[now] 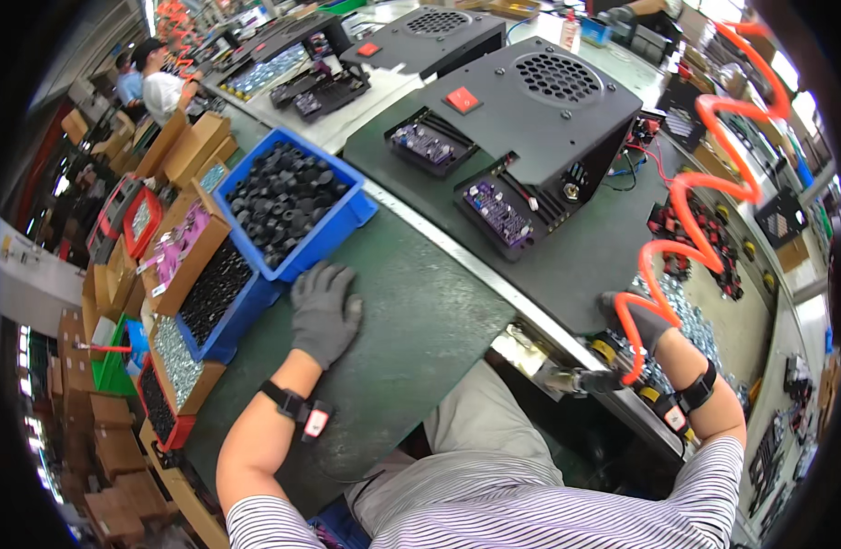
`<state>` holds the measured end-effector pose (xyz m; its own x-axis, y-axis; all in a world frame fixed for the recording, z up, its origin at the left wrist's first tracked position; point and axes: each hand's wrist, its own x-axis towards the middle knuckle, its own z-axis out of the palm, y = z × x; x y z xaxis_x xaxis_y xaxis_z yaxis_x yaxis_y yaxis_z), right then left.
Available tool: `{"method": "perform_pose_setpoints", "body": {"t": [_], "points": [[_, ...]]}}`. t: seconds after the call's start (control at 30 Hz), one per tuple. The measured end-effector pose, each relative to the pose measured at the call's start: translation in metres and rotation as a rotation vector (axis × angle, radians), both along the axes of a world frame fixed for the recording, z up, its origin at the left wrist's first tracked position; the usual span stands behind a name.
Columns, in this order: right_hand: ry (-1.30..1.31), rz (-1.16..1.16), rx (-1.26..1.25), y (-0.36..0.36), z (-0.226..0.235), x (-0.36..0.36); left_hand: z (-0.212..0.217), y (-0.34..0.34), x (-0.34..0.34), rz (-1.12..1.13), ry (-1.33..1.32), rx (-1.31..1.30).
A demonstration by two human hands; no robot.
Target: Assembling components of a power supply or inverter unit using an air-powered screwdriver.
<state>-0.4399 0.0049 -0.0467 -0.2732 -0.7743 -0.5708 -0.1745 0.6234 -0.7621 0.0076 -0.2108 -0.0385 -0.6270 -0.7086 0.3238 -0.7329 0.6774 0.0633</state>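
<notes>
My left hand (324,316), in a grey glove, lies palm down on the green bench top (411,293). Its thumb is apart from the fingers and nothing is in it. Just beyond its fingertips stands a blue bin (364,209) full of black plastic caps (283,201). My right hand (642,322), also gloved, is at the right end of the bench beside small shiny metal parts (700,320). An orange coiled air hose (681,247) crosses in front of it and hides part of its fingers. The hose runs to a dark air tool (581,380) at the bench edge.
A black metal housing (549,110) with a round grille and red switch stands ahead, with two circuit boards in black trays (498,210) near it. Another housing (420,41) is farther back. Boxes of small parts (178,357) line the left. Two people (164,91) are far left.
</notes>
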Motion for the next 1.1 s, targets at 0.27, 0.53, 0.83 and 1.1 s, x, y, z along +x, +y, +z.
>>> {"method": "perform_pose_setpoints", "body": {"t": [0.27,0.53,0.83,1.1], "points": [[-0.331,-0.147,-0.085,-0.153,0.005,0.067,-0.008,-0.006,0.006,-0.003,0.095,0.074],[-0.491,0.201,-0.460,-0.211,0.019,0.111,-0.004,-0.011,0.010,-0.009,0.159,0.122],[0.011,0.263,-0.326,-0.074,0.024,0.024,-0.009,-0.012,0.006,-0.026,0.136,0.065],[0.878,0.062,0.285,0.103,0.035,-0.072,-0.012,-0.009,0.000,-0.070,0.092,0.052]]}}
